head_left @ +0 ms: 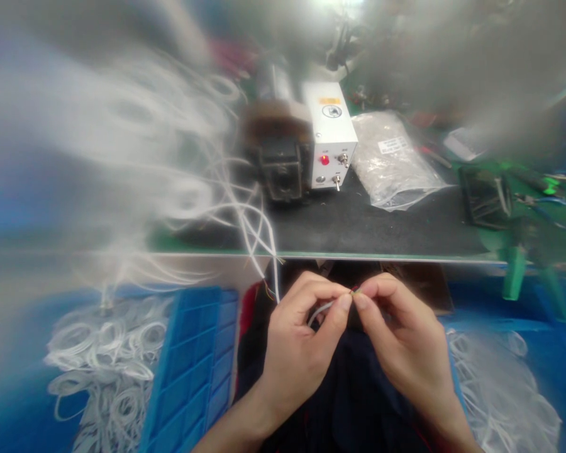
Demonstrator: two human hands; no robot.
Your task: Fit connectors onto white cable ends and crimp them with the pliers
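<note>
Just in front of the bench edge, my left hand (306, 336) pinches the end of a white cable (321, 308) between thumb and forefinger. Thin coloured wires (356, 292), yellow-green and reddish, stick out where the fingertips of both hands meet. My right hand (403, 340) is closed in a pinch on these wire ends. The cable passes behind the left fingers, so part of it is hidden. More white cables (268, 236) hang over the bench edge close to my left hand, some with bare coloured wire ends.
A white control box (332, 138) with a red lamp and switches stands beside a dark machine (283, 163). Right of it lies a clear plastic bag (396, 160). Blue crates (183, 365) with coiled cables (117, 358) flank me. Green-handled pliers (516, 270) hang at the right bench edge.
</note>
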